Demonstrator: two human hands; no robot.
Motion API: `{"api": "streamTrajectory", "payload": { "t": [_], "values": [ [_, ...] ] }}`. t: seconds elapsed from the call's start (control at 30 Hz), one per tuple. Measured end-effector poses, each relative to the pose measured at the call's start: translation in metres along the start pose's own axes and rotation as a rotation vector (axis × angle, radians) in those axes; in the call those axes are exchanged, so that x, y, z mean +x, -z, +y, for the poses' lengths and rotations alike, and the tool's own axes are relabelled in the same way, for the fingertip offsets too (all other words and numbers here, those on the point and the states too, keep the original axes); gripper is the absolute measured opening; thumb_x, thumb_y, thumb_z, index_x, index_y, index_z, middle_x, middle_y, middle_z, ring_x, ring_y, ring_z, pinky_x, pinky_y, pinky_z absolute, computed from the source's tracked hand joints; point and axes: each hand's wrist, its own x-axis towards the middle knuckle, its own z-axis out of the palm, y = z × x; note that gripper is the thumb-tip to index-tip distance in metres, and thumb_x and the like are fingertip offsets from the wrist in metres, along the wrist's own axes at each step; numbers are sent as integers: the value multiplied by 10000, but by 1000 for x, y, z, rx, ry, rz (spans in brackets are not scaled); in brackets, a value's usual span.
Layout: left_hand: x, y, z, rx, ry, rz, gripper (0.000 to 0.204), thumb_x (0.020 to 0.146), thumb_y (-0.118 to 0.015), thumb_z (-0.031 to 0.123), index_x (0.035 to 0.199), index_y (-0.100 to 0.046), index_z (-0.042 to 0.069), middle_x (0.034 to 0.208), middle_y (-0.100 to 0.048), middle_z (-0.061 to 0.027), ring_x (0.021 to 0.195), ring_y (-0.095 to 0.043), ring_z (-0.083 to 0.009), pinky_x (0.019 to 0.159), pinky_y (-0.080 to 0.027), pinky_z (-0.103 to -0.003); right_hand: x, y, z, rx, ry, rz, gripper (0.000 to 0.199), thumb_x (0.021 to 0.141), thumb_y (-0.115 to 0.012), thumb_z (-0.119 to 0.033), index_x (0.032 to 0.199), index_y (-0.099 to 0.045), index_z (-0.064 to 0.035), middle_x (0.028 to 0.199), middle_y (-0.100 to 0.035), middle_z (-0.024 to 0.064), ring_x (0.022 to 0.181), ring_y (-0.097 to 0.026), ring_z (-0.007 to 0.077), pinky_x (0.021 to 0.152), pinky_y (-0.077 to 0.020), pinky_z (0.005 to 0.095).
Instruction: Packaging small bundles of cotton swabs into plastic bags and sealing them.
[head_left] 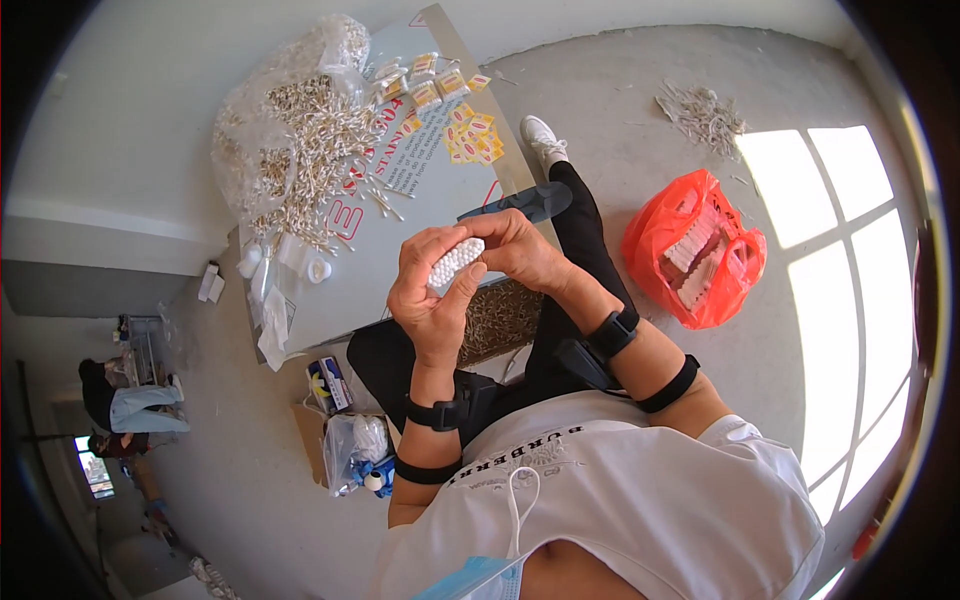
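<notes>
A grey desk (365, 290) with printed lettering on its smooth, flat top stands on a dull concrete floor (590, 90), where sunlight (855, 310) falls in bright panes on the right. Crinkled clear plastic (240, 145) sags around a bristling heap of loose cotton swabs (305, 150); beside it lie small wrapped packs (426, 97) and flat yellow-and-white cards (473, 138). A thin, glossy red bag (645, 235) gapes on the floor, showing pale, ridged packs. Above the desk's near edge, the left hand (425, 290) and right hand (530, 255) hold a bundle of cotton swabs (457, 262), fingers closed around it, its white tips packed into a pebbly oval.
</notes>
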Motion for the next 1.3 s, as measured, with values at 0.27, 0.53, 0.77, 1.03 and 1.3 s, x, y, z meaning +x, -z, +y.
{"api": "streamTrajectory", "payload": {
  "t": [0.27, 0.53, 0.77, 1.03, 1.3],
  "values": [
    [-3, 9, -1, -168, 12, 18, 407, 728, -635, -69, 1132, -606, -33, 1138, -622, -146, 1070, -592, -248, 971, -449, -365, 1, 2, -4, -65, -59, 55, 370, 751, -651, 130, 1099, -682, 8, 1059, -698, 75, 993, -648, 156, 892, -520, 279],
    [-2, 8, -1, -121, -27, 34, 364, 737, -618, -60, 1100, -616, -39, 1117, -630, -148, 1077, -586, -259, 986, -434, -374, 0, 5, -4, -69, -32, 80, 353, 757, -661, 118, 1088, -688, 1, 1075, -690, 61, 1001, -641, 141, 886, -519, 274],
    [-4, 5, -3, -138, -15, 34, 339, 753, -623, -57, 1092, -618, -40, 1104, -632, -142, 1073, -584, -252, 976, -437, -364, -2, 6, -3, -71, 0, 79, 340, 767, -668, 105, 1089, -687, 1, 1075, -688, 55, 999, -636, 130, 884, -517, 267],
    [-4, 6, -1, -88, -9, 42, 335, 753, -665, -48, 1084, -622, -23, 1101, -638, -121, 1066, -588, -239, 965, -446, -354, -1, 3, -3, -85, -11, 93, 349, 756, -673, 116, 1086, -686, 6, 1067, -689, 56, 995, -633, 125, 883, -514, 265],
    [0, 0, -1, 84, -56, 22, 351, 704, -763, -13, 1036, -653, 18, 1072, -656, -94, 1045, -600, -251, 928, -478, -355, 0, 2, 8, -90, 56, 26, 289, 811, -650, 94, 1087, -676, 13, 983, -686, 31, 899, -629, 90, 828, -533, 256]
  ]
}}
